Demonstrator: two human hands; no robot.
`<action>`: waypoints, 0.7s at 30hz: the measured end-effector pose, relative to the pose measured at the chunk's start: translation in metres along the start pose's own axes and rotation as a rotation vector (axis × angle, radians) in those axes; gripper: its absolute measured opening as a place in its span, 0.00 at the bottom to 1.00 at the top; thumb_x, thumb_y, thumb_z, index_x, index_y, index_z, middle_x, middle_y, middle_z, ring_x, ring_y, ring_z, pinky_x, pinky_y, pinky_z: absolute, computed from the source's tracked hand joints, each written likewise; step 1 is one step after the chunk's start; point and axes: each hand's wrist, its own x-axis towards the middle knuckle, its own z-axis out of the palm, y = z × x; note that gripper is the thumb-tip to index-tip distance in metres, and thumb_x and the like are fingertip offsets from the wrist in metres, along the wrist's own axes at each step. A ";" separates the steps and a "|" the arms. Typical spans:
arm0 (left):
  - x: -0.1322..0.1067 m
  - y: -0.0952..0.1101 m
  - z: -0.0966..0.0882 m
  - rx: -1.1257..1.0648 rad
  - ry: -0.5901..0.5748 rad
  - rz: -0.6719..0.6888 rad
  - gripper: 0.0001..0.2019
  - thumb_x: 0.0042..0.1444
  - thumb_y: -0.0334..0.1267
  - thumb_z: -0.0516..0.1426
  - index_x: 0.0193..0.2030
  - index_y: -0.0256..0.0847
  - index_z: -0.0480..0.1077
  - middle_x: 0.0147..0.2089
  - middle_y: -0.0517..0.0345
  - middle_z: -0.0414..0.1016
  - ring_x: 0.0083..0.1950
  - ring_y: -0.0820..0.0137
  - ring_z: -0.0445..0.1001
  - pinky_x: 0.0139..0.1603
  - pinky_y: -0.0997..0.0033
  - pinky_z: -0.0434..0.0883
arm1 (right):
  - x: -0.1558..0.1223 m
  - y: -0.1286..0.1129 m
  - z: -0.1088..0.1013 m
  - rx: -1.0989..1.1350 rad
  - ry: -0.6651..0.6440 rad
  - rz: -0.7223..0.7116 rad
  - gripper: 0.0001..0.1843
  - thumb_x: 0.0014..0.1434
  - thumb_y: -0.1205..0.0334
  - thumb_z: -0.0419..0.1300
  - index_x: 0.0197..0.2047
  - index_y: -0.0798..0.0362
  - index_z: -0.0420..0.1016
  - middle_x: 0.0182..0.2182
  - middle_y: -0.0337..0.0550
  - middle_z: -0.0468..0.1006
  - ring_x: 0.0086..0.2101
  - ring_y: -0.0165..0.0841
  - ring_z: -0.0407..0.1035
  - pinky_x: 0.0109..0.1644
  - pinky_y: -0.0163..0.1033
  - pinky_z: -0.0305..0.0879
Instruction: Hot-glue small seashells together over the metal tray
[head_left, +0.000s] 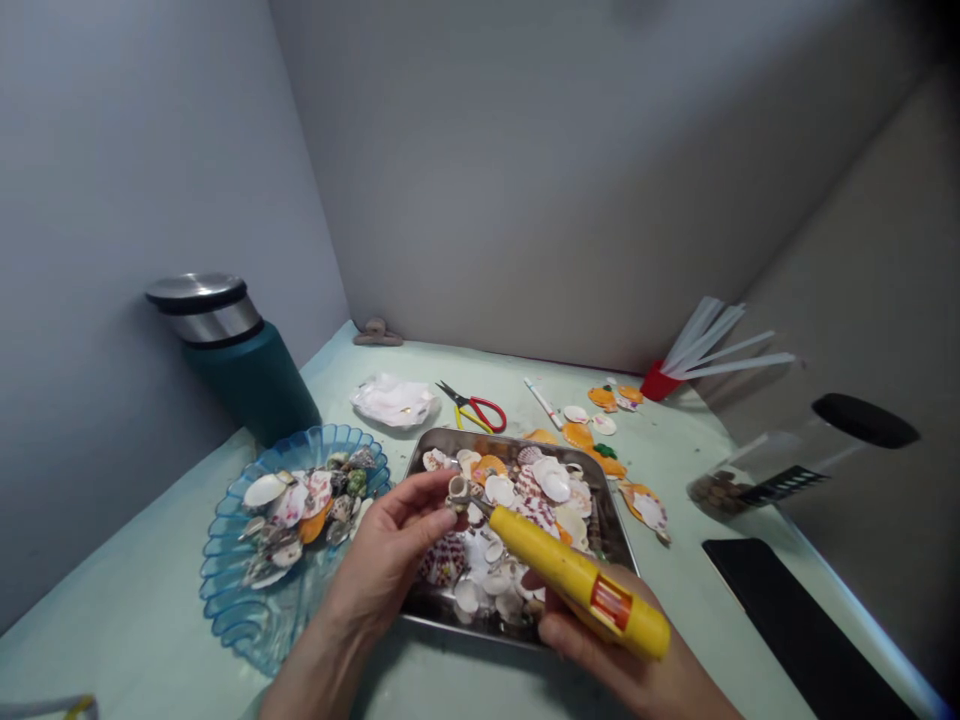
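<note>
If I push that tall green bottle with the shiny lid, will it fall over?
The bottle stands upright, tall for its base, so a high push might tip it. It looks like metal, so probably stiff and not breakable. Being round, it would likely roll once down.

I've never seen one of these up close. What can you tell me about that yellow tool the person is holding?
The yellow glue gun looks like plastic, a long body with an orange panel near its rear and a thin metal nozzle at the front. The right hand grips it from below, slanted, with the nozzle up and to the left. Its tip meets a small pale shell pinched in the left hand. It is held above the metal tray of shells. No cord is visible.
</note>
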 end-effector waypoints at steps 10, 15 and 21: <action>0.001 0.002 0.002 -0.058 0.007 -0.016 0.16 0.44 0.30 0.68 0.42 0.38 0.77 0.40 0.54 0.81 0.36 0.70 0.79 0.42 0.72 0.75 | 0.005 -0.003 0.005 0.141 0.100 0.066 0.09 0.56 0.56 0.64 0.40 0.49 0.79 0.35 0.43 0.83 0.35 0.40 0.76 0.40 0.40 0.73; 0.001 0.002 0.002 -0.054 -0.012 -0.017 0.15 0.44 0.30 0.68 0.42 0.38 0.77 0.38 0.54 0.81 0.34 0.72 0.79 0.41 0.73 0.76 | 0.005 -0.004 0.006 0.107 0.078 0.063 0.10 0.55 0.56 0.64 0.39 0.50 0.79 0.34 0.44 0.83 0.34 0.39 0.77 0.40 0.40 0.73; 0.000 0.003 0.002 -0.059 -0.011 -0.024 0.16 0.44 0.29 0.68 0.42 0.37 0.76 0.38 0.55 0.81 0.34 0.71 0.79 0.41 0.73 0.76 | 0.006 -0.005 0.005 0.068 0.093 0.047 0.10 0.55 0.56 0.64 0.39 0.50 0.79 0.36 0.45 0.83 0.37 0.40 0.78 0.41 0.39 0.74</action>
